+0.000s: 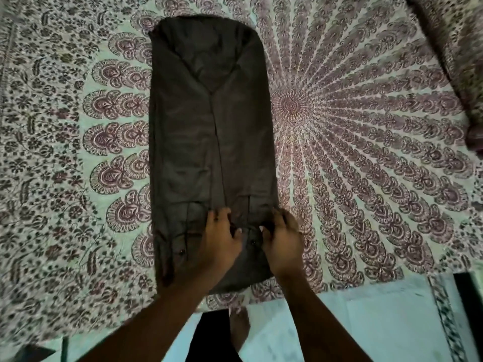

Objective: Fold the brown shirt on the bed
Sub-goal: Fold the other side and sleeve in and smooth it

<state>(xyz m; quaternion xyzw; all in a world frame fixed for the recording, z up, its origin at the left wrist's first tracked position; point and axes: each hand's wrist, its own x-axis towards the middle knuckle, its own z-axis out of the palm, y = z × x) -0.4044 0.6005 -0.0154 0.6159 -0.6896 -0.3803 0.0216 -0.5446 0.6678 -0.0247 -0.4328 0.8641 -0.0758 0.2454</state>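
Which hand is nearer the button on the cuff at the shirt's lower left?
Left. The left hand rests on the brown shirt just right of that button. The right hand lies farther right, beyond the left hand, on the shirt's right half.

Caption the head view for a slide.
Both hands grip the near end of a brown shirt on the bed.

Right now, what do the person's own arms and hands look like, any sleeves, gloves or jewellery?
Both forearms are bare as far as the picture shows, with no sleeves in view. The left hand and right hand wear no gloves; no rings, watch or bracelets show. The fingernails look pale.
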